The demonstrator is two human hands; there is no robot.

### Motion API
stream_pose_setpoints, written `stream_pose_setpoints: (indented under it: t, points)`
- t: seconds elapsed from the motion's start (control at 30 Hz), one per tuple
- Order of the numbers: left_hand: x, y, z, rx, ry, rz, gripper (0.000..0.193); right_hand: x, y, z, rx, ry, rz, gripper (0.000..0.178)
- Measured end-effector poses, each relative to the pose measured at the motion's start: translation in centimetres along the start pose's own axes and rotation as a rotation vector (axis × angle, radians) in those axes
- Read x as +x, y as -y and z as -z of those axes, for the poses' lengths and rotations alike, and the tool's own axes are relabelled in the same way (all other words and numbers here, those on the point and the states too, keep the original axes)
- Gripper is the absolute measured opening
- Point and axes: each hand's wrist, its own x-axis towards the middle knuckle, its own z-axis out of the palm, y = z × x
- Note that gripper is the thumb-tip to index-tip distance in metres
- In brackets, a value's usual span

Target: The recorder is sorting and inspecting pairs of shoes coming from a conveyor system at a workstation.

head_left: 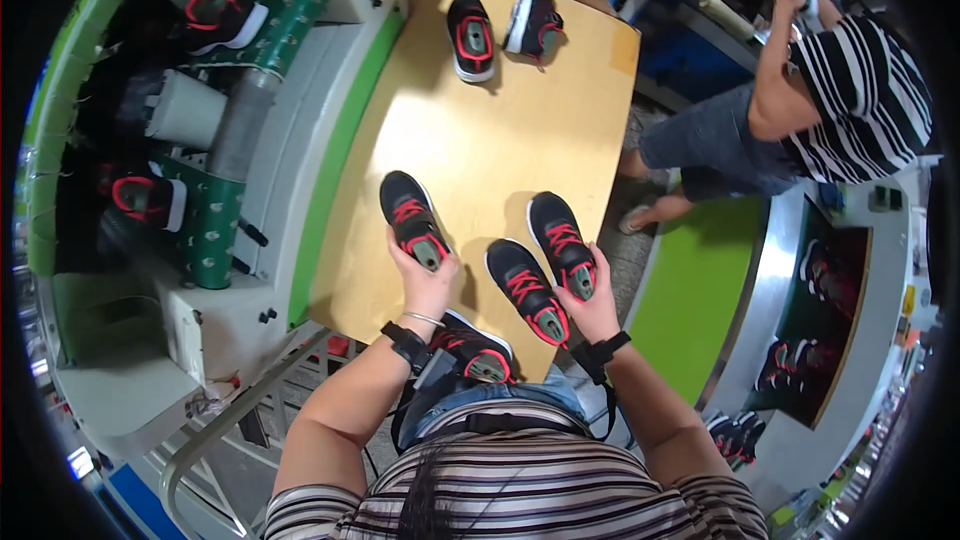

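Note:
My left hand (425,275) is closed around the heel of a black sneaker (405,202) with red laces, its toe pointing away from me. To the right, my right hand (592,302) grips the heel end of a second black and red sneaker (556,227). Beside that one, a third sneaker (513,273) sits just left of my right hand; whether my fingers touch it I cannot tell. Close to my waist, another sneaker (475,347) lies near my left wrist, at the table's near edge. Grey-green inserts show inside the shoe openings.
Two more sneakers stand at the far end of the wooden table (430,120), one upright (470,35), one tilted (534,20). At left, a machine with a green belt (210,220) carries shoes. A person in a striped shirt (860,90) works at right, beside another machine holding shoes.

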Motion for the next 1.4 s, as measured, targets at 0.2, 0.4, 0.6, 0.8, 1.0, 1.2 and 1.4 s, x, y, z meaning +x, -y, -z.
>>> stream_pose_setpoints:
  t: [0.2,0.4,0.6,0.8,1.0,1.2,1.4]
  points:
    - [1.8,-9.9,6.6,-0.745,0.129,0.431,0.066,2.4,4.1,-0.1,0.252,-0.053,-0.064,0.094]
    - [-0.6,-20.1,13.4,-0.778,0.012,0.073,0.070,11.9,17.2,-2.6,0.352,0.093,0.242,0.072]
    - [1.9,-21.3,16.8,-0.410,-0.434,-0.254,0.084,20.9,34.6,-14.4,0.404,0.357,0.670,0.063]
    - [5.5,-20.5,15.9,-0.319,-0.624,-0.310,0.085,26.4,36.8,-21.2,0.190,0.204,0.841,0.057]
    - [9.1,-19.9,16.1,-0.063,-0.803,-0.266,0.084,26.5,38.2,-22.3,-0.084,0.046,0.791,0.063]
    - [7.6,-21.0,16.9,-0.323,-0.675,-0.382,0.072,18.5,29.2,-17.4,0.215,0.247,0.797,0.056]
    - [0.7,-16.9,14.4,0.210,-0.494,-0.717,0.066,7.0,8.0,-3.6,-0.233,0.352,0.243,0.046]
